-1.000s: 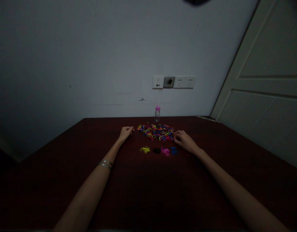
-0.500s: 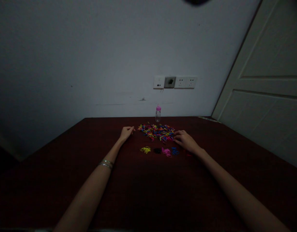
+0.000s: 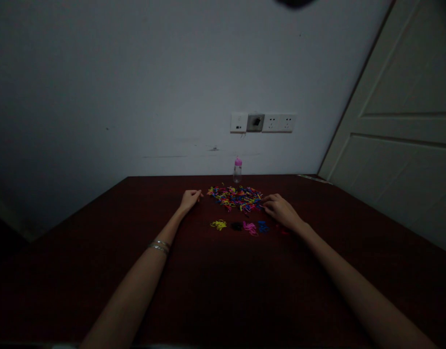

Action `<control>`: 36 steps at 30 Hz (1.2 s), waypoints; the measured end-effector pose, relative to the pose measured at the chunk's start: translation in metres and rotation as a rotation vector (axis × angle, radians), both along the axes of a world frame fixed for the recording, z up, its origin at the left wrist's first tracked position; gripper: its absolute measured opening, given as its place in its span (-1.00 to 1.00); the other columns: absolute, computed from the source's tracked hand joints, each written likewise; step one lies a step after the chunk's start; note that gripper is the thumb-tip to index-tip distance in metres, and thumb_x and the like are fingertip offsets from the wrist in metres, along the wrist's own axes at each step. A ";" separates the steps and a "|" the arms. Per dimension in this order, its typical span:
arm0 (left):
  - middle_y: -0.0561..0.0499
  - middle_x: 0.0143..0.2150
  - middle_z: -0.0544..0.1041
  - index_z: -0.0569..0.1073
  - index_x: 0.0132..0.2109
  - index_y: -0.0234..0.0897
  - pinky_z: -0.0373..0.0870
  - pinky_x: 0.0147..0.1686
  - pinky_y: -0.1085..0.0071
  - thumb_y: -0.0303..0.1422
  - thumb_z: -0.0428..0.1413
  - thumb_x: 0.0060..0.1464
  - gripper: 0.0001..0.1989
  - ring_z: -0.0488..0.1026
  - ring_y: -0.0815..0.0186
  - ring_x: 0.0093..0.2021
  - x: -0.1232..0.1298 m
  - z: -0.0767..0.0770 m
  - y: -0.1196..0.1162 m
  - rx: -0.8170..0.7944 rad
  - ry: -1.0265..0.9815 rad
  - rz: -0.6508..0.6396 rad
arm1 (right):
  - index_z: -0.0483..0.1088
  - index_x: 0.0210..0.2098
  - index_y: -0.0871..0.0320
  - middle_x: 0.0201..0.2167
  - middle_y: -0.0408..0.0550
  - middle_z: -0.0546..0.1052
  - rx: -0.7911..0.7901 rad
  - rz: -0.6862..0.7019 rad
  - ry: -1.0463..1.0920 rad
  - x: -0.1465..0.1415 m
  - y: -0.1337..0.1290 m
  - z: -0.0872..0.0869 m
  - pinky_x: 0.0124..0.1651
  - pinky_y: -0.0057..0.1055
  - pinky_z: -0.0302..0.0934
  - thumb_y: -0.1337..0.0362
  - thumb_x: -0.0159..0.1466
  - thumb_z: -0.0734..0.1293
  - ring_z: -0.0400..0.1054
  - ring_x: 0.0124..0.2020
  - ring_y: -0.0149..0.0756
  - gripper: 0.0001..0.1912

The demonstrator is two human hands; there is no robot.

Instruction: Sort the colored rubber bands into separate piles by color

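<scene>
A mixed heap of small coloured rubber bands (image 3: 235, 198) lies on the dark red-brown table (image 3: 208, 281). At its right edge is my right hand (image 3: 281, 212), its fingers bent and drawn together against the outermost bands; whatever is between the fingertips is too small to make out. My left hand (image 3: 190, 198) rests on the table left of the heap, apart from it, with fingers curled in and nothing visible in them. Nearer me are sorted little piles: yellow bands (image 3: 219, 224), black bands (image 3: 237, 226), pink bands (image 3: 250, 228), blue bands (image 3: 262, 227) and dim red bands (image 3: 282, 230), partly beside my right wrist.
Behind the heap stands a small clear bottle (image 3: 238, 173) with a pink top, close to the wall. Sockets and switches (image 3: 262, 123) are set in the wall above. A pale panelled door (image 3: 400, 145) is at the right.
My right hand has shifted very slightly right, and its fingers look closer together. My left hand and the sorted piles stay where they were.
</scene>
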State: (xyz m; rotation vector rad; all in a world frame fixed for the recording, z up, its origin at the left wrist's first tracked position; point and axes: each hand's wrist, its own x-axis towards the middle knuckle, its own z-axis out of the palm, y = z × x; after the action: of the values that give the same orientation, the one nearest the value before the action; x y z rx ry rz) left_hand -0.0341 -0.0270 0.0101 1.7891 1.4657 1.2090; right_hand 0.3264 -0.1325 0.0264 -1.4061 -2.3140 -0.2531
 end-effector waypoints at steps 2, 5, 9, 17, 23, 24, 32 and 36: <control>0.10 -0.71 0.28 0.50 -0.50 -0.36 0.12 -0.52 0.48 -0.16 -0.01 -0.04 -0.64 0.22 0.42 -0.63 0.000 0.000 0.000 -0.003 0.006 -0.001 | 0.50 -0.28 0.15 -0.15 0.06 0.46 0.010 0.001 0.019 0.002 0.000 0.002 -0.03 -0.21 0.20 0.29 0.23 0.20 0.24 -0.09 -0.13 -0.76; 0.10 -0.71 0.28 0.49 -0.51 -0.37 0.11 -0.53 0.49 -0.16 -0.02 -0.04 -0.64 0.21 0.42 -0.63 0.000 0.001 -0.001 -0.012 0.010 -0.001 | 0.50 -0.27 0.15 -0.15 0.05 0.46 0.040 0.019 0.074 0.002 -0.003 0.006 -0.02 -0.21 0.20 0.28 0.23 0.20 0.24 -0.08 -0.14 -0.76; 0.10 -0.70 0.28 0.49 -0.50 -0.37 0.10 -0.54 0.49 -0.16 -0.03 -0.04 -0.63 0.21 0.42 -0.63 0.001 0.002 -0.002 -0.015 0.006 -0.009 | 0.50 -0.26 0.13 -0.12 0.04 0.43 0.053 0.117 0.140 -0.015 -0.018 0.014 -0.01 -0.20 0.21 0.27 0.24 0.20 0.23 -0.05 -0.16 -0.77; 0.09 -0.70 0.28 0.49 -0.51 -0.37 0.11 -0.52 0.48 -0.17 -0.03 -0.04 -0.64 0.22 0.42 -0.62 0.001 0.002 -0.004 -0.013 0.010 -0.004 | 0.51 -0.33 0.12 -0.13 0.03 0.43 -0.075 0.320 -0.006 -0.058 -0.044 0.027 -0.05 -0.21 0.23 0.32 0.24 0.20 0.26 -0.09 -0.18 -0.77; 0.10 -0.71 0.28 0.49 -0.51 -0.35 0.11 -0.52 0.48 -0.17 -0.03 -0.05 -0.64 0.22 0.41 -0.62 0.001 0.003 -0.004 -0.029 0.014 0.011 | 0.51 -0.32 0.11 -0.11 0.01 0.44 -0.171 0.326 -0.014 -0.050 -0.041 0.022 -0.04 -0.27 0.23 0.31 0.24 0.22 0.28 -0.09 -0.21 -0.79; 0.10 -0.71 0.28 0.49 -0.51 -0.35 0.12 -0.52 0.48 -0.17 -0.03 -0.05 -0.64 0.22 0.42 -0.63 0.001 0.003 -0.004 -0.028 0.013 0.011 | 0.51 -0.31 0.10 -0.10 0.00 0.44 -0.183 0.325 -0.004 -0.048 -0.040 0.021 -0.03 -0.27 0.22 0.31 0.24 0.22 0.28 -0.08 -0.22 -0.79; 0.07 -0.69 0.32 0.51 -0.48 -0.37 0.12 -0.53 0.48 -0.16 -0.04 -0.02 -0.62 0.24 0.40 -0.61 0.001 0.001 -0.003 0.013 0.054 0.020 | 0.50 -0.23 0.09 -0.09 0.00 0.45 -0.150 0.216 0.072 -0.023 -0.027 0.019 -0.01 -0.28 0.23 0.28 0.25 0.19 0.30 -0.06 -0.22 -0.75; 0.00 -0.56 0.46 0.54 -0.45 -0.35 0.14 -0.48 0.47 -0.18 0.01 -0.04 -0.66 0.34 0.33 -0.49 0.018 0.009 -0.010 0.127 0.220 -0.031 | 0.51 -0.26 0.11 -0.13 0.02 0.47 -0.082 0.095 0.083 0.003 -0.015 0.012 -0.04 -0.25 0.24 0.27 0.24 0.18 0.32 -0.09 -0.18 -0.74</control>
State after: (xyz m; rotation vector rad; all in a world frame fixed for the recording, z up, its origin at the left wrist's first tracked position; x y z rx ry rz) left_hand -0.0160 -0.0365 0.0188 2.0787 1.5024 1.1425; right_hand 0.3292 -0.1471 0.0385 -1.3145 -2.3382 -0.0704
